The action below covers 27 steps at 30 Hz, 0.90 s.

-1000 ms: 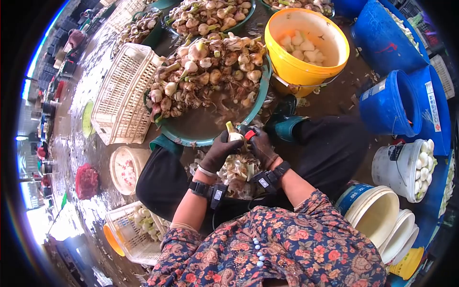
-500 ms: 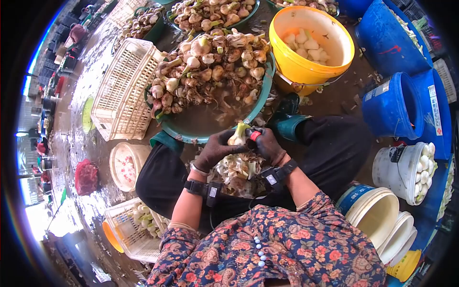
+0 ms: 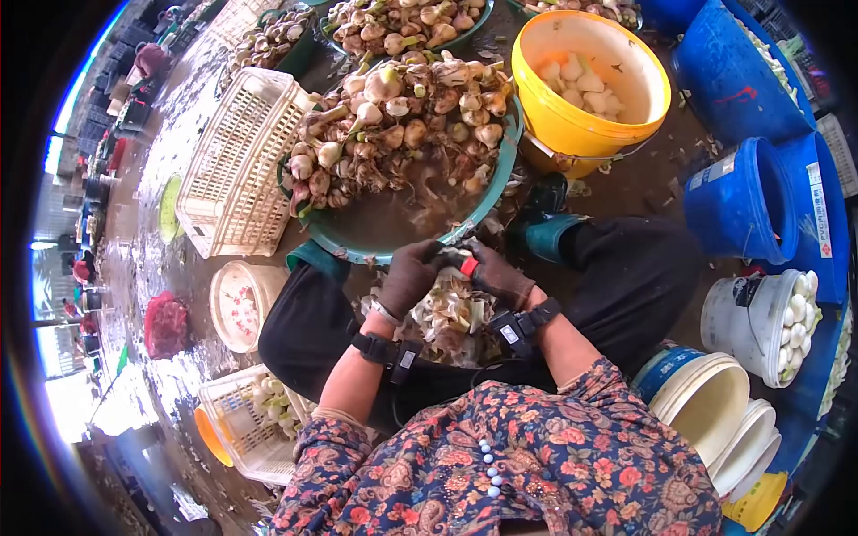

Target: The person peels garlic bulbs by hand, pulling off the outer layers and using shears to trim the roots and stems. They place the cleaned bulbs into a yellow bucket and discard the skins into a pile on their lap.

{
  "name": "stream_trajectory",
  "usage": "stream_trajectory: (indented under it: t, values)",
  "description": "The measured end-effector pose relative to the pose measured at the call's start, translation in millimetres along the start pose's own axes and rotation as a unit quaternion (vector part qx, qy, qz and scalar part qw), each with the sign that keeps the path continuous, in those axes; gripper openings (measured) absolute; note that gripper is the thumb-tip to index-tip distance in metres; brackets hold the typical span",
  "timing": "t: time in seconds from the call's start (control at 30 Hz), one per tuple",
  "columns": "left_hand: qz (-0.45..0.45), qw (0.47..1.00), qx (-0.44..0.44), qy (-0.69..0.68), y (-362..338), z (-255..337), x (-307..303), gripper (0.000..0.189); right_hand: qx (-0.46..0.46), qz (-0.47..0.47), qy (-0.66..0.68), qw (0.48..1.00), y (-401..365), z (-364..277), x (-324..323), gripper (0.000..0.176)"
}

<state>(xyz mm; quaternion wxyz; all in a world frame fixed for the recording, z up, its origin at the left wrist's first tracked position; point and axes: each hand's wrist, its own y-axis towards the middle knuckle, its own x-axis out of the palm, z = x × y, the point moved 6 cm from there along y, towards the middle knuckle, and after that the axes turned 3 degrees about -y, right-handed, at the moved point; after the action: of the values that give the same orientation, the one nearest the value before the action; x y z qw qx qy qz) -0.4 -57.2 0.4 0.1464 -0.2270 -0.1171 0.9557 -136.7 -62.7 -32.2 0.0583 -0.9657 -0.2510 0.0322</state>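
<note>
My left hand (image 3: 411, 277), in a dark glove, is closed around a garlic bulb (image 3: 454, 257), now mostly hidden between my fingers. My gloved right hand (image 3: 497, 273) presses against the bulb from the other side, fingers curled; a red band or piece shows at its fingertips, too small to identify. Just beyond my hands is the rim of a green basin (image 3: 375, 257), heaped with unpeeled garlic (image 3: 402, 125). Below them, between my legs, lies a pile of garlic skins (image 3: 451, 320).
A yellow bucket (image 3: 572, 134) holding peeled garlic stands at the far right. Blue bucket (image 3: 728, 201), white bucket of peeled bulbs (image 3: 746, 322) and tilted pails (image 3: 697, 402) line my right. White crates (image 3: 237, 170) and a small tub (image 3: 241, 304) stand at left.
The garlic bulb, earlier upright with its stem showing between my hands, is now mostly covered by my fingers. My hands have drawn closer together, and the view has shifted slightly.
</note>
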Motion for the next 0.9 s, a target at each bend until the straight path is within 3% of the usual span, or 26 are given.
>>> stream_trajectory:
  t: [0.03,0.07,0.1,0.13,0.2,0.23,0.27,0.3,0.33,0.4,0.43,0.47,0.5,0.53,0.57,0.6,0.63,0.67,0.7,0.73,0.8,0.83,0.87,0.9]
  values:
    - [0.036,0.985,-0.05,-0.162,0.8,-8.7,-4.3,0.027,0.092,-0.038,0.042,0.994,-7.1,-27.8,-1.5,0.037]
    - [0.071,0.94,-0.099,-0.32,1.1,-19.5,-5.6,0.027,0.092,-0.038,0.042,0.994,-7.0,-27.3,-4.0,0.037]
    - [0.029,0.89,-0.128,-0.437,2.5,-30.1,-5.2,0.032,0.074,-0.063,0.125,0.987,-6.7,-29.9,-3.0,0.04]
    - [0.031,0.89,-0.127,-0.438,-0.6,-32.0,-2.6,0.032,0.055,-0.088,0.207,0.973,-5.7,-33.3,-1.1,0.043]
    - [0.115,0.958,0.128,-0.229,-12.3,-9.1,-14.4,0.039,0.05,-0.076,0.223,0.97,-2.1,-17.6,5.7,0.052]
    - [0.135,0.957,0.217,0.141,-15.9,0.1,-18.7,0.045,-0.059,-0.014,-0.03,0.998,-1.7,-29.1,2.2,0.056]
    - [0.135,0.957,0.217,0.141,-16.1,-5.1,-18.2,0.045,-0.164,0.05,-0.281,0.944,-5.5,-42.5,3.8,0.061]
    - [0.14,0.957,0.219,0.128,-16.4,-9.8,-17.4,0.045,-0.189,0.072,-0.364,0.909,-8.3,-45.8,7.1,0.058]
    - [0.145,0.957,0.223,0.116,-16.8,-7.3,-17.2,0.045,-0.189,0.072,-0.365,0.909,-7.4,-40.7,9.4,0.058]
    - [0.177,0.938,0.268,0.128,-18.8,3.5,-17.4,0.039,-0.165,0.154,-0.237,0.945,-4.4,-27.9,-0.5,0.042]
    - [0.13,0.968,0.12,-0.18,-9.9,-9.6,-21.1,0.035,-0.154,0.186,-0.096,0.966,-0.5,-31.7,-5.5,0.02]
    - [0.066,0.882,-0.044,-0.465,-9.4,-15.0,-11.7,0.031,-0.155,0.188,-0.095,0.965,2.0,-30.7,-9.6,0.02]
    - [0.05,0.938,-0.014,-0.343,-18.0,3.4,-16.4,0.03,-0.059,0.194,0.139,0.969,5.4,-12.2,-19.5,0.016]
    - [0.049,0.938,-0.014,-0.343,-27.8,8.2,-16.9,0.03,0.041,0.186,0.365,0.911,7.3,8.3,-21.5,0.017]
    - [-0.042,0.949,-0.04,-0.309,-39.1,10.0,-6.3,0.032,0.153,0.198,0.459,0.852,6.9,26.5,-20.0,0.023]
    - [-0.132,0.951,-0.066,-0.272,-47.6,10.5,4.8,0.034,0.154,0.201,0.46,0.851,4.6,31.1,-25.4,0.023]
    - [-0.223,0.966,-0.067,-0.108,-52.7,10.4,15.7,0.036,0.167,0.203,0.386,0.884,0.5,25.2,-31.6,0.025]
    - [-0.306,0.948,-0.066,0.059,-59.5,6.1,24.7,0.038,0.18,0.203,0.309,0.912,-2.8,15.2,-35.5,0.028]
    - [-0.32,0.939,0.034,0.124,-60.4,-7.9,30.9,0.039,0.219,0.22,0.307,0.9,-5.0,9.8,-32.1,0.031]
    - [-0.319,0.939,0.032,0.124,-55.6,-19.0,34.4,0.039,0.219,0.218,0.308,0.9,-1.7,16.4,-31.4,0.031]
    - [-0.024,1.0,0.013,-0.002,-31.4,-24.7,5.7,0.041,0.139,0.155,0.301,0.931,11.8,24.5,-25.7,0.028]
    - [0.021,0.981,-0.104,-0.165,-25.8,-11.3,-5.0,0.039,0.091,0.107,0.324,0.935,8.3,-6.9,-19.9,0.029]
    - [0.064,0.953,-0.077,-0.286,-20.7,7.9,-9.3,0.038,0.093,0.104,0.323,0.936,5.5,-11.5,-18.3,0.029]
    - [0.065,0.953,-0.067,-0.287,-13.8,13.9,-10.2,0.035,0.07,0.087,0.259,0.959,5.7,-18.6,-18.2,0.031]
